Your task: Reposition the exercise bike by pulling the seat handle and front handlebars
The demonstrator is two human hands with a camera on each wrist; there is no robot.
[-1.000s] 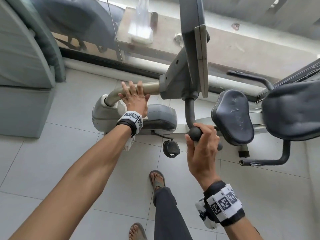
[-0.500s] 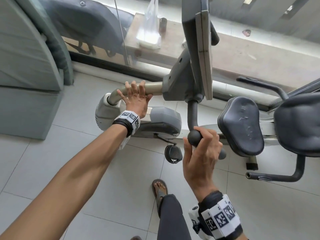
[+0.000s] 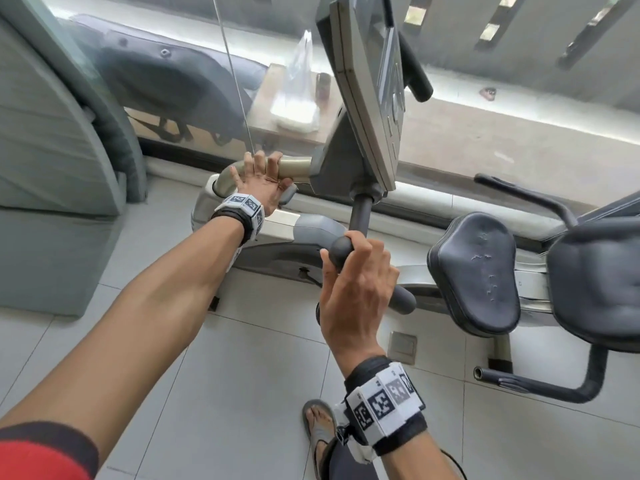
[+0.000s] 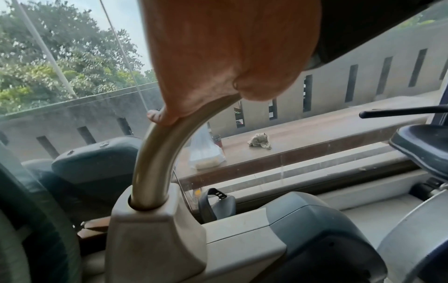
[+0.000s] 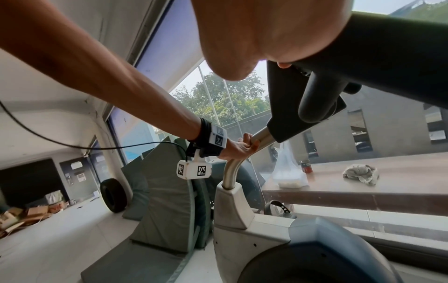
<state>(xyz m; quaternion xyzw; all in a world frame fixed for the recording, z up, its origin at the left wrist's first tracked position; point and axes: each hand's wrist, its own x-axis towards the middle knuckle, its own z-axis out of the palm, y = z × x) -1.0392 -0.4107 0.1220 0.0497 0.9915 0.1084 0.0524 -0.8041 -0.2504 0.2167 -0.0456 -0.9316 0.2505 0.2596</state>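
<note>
The exercise bike has a grey body [image 3: 311,233], a tilted console [image 3: 374,91], a black seat [image 3: 474,271] and a backrest [image 3: 599,278]. My left hand [image 3: 259,181] grips the curved silver front tube [image 3: 294,164], fingers wrapped over its top. The left wrist view shows that tube [image 4: 155,162] rising from the body under my palm [image 4: 218,47]. My right hand [image 3: 356,289] holds the black foam handlebar [image 3: 341,251] below the console. In the right wrist view the handlebar [image 5: 320,95] runs through my fist [image 5: 266,28]. The seat's side handle [image 3: 540,386] is untouched.
Grey-green mats [image 3: 52,168] lean at the left, close to the bike's front. A glass wall [image 3: 485,133] runs behind the bike, with a ledge and plastic bag [image 3: 298,98] beyond. My sandalled foot [image 3: 318,431] stands on the tiled floor [image 3: 242,375]. A tyre [image 5: 112,195] leans further left.
The bike's front and both hands now appear nearer and larger in the head view. My left fingers have curled further round the silver tube. The right hand keeps its hold.
</note>
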